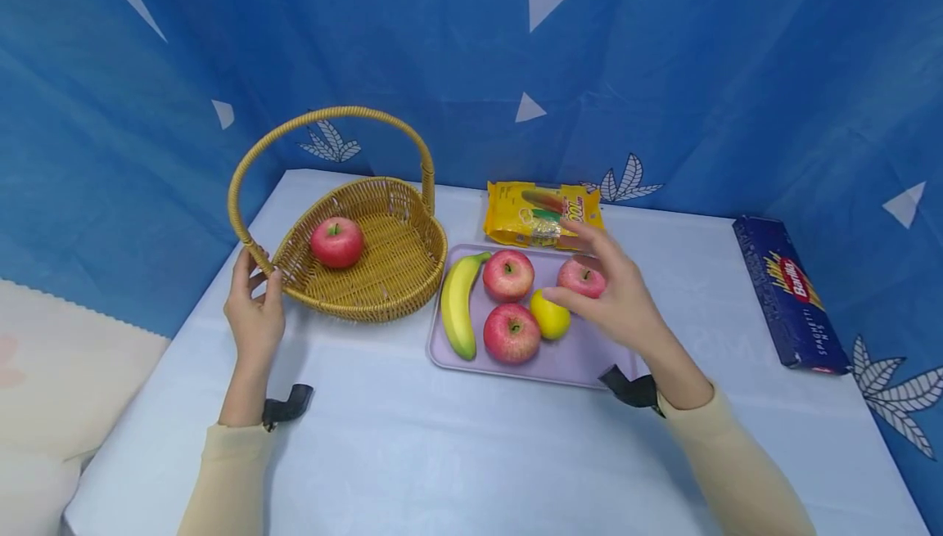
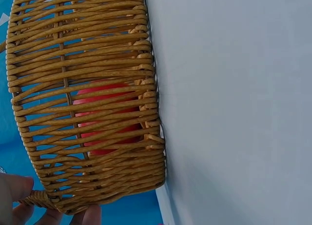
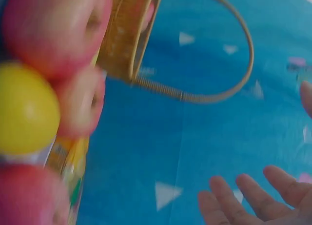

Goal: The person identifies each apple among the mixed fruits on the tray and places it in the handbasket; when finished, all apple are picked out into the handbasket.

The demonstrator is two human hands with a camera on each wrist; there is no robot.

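Observation:
My left hand (image 1: 254,319) grips the wicker basket (image 1: 368,308) at the left foot of its tall arched handle, fingers and thumb around it. One red apple (image 1: 337,242) lies inside the basket. In the left wrist view it shows red through the weave. My right hand (image 1: 617,297) hovers over the right part of the lilac tray (image 1: 575,362), fingers spread and holding nothing. Below it are a red apple (image 1: 579,277) and a yellow lemon (image 1: 548,319). Further left on the tray lie two more apples (image 1: 512,333) and a banana (image 1: 458,307).
Behind the tray lies a yellow snack packet (image 1: 516,213), partly hidden by my right fingers. A dark blue spaghetti box (image 1: 791,295) lies at the table's right side. A blue patterned curtain (image 1: 457,53) hangs behind the white table (image 1: 412,446).

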